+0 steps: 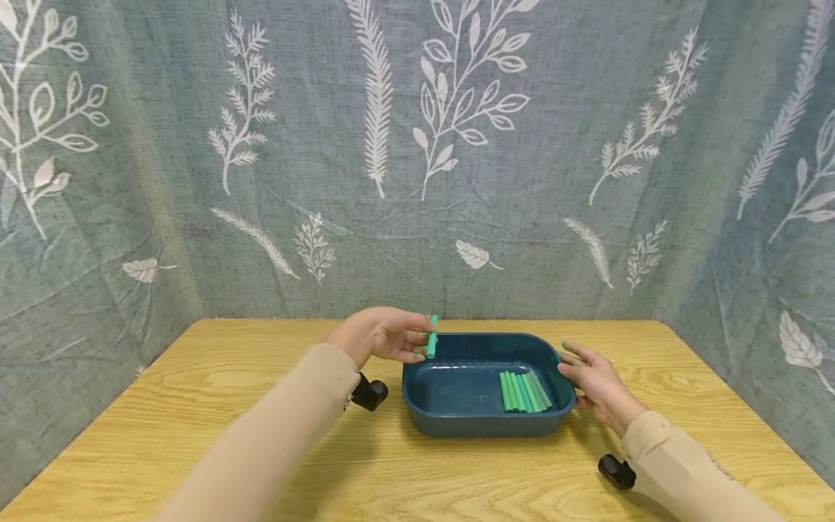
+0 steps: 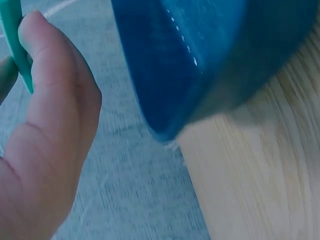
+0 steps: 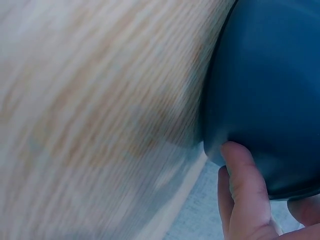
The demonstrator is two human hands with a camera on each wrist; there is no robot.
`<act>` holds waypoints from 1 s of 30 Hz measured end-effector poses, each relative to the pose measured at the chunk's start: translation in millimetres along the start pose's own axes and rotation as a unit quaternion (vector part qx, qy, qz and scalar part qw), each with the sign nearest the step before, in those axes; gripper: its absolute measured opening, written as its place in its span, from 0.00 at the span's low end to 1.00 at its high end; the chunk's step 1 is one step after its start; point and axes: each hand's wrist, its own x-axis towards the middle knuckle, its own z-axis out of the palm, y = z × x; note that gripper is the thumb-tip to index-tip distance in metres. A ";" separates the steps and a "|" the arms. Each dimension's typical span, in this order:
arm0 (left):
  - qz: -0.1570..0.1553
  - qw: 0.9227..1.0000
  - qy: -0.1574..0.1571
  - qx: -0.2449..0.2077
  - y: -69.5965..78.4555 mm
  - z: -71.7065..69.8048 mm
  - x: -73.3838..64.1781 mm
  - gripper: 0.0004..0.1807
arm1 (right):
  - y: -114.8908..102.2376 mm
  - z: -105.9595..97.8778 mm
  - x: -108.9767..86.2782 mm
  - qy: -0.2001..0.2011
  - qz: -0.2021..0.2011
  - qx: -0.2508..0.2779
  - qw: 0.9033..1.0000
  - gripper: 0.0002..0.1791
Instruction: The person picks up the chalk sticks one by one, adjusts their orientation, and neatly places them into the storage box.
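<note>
My left hand [image 1: 391, 335] pinches a short green stick [image 1: 432, 338], held upright above the left rim of a dark blue plastic basin [image 1: 483, 426]. In the left wrist view the green stick [image 2: 17, 47] shows between thumb and finger at the upper left, partly cut off. Several similar green sticks [image 1: 524, 392] lie side by side inside the basin at its right end. My right hand [image 1: 596, 380] grips the basin's right end at the rim. Against the outer wall [image 3: 270, 90], one fingertip presses in the right wrist view; the other fingers are partly hidden.
The basin stands on a light wooden table [image 1: 261, 413]. A grey-green curtain [image 1: 313, 145] with white leaf patterns hangs behind and on both sides. Black wrist cameras sit below the left wrist [image 1: 370, 392] and the right wrist [image 1: 616, 472].
</note>
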 end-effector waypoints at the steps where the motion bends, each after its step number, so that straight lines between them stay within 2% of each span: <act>1: -0.001 1.000 0.000 0.001 -0.2 3.7 3.4 0.10 | 1.2 -0.2 -0.1 0.000 0.000 0.002 1.000 0.34; 5: -0.015 1.000 0.000 0.011 -7.0 18.8 19.0 0.13 | 8.2 -0.1 -4.1 0.005 0.007 0.004 1.000 0.34; 9: -0.028 0.999 0.004 0.025 -11.7 31.2 32.2 0.08 | 11.9 -0.7 -6.6 0.005 0.004 -0.001 1.000 0.33; 14: -0.018 0.998 0.016 0.052 -0.1 39.8 41.2 0.06 | 4.7 -1.4 -2.2 0.002 -0.005 0.001 1.000 0.34; 16: -0.017 0.998 0.019 0.051 5.6 43.3 44.0 0.06 | 1.6 -1.6 -0.9 0.005 -0.002 0.001 1.000 0.33; 23: -0.045 0.998 0.006 0.047 6.2 60.6 58.7 0.04 | 0.0 -1.5 1.1 0.003 0.008 0.006 1.000 0.33; 28: -0.068 0.995 -0.003 0.071 2.5 75.8 73.0 0.13 | -2.8 -4.7 1.4 0.006 0.008 0.002 1.000 0.33; 30: -0.086 0.993 -0.009 0.082 -0.1 79.8 77.8 0.21 | -1.9 -5.2 1.1 0.006 0.013 0.004 1.000 0.33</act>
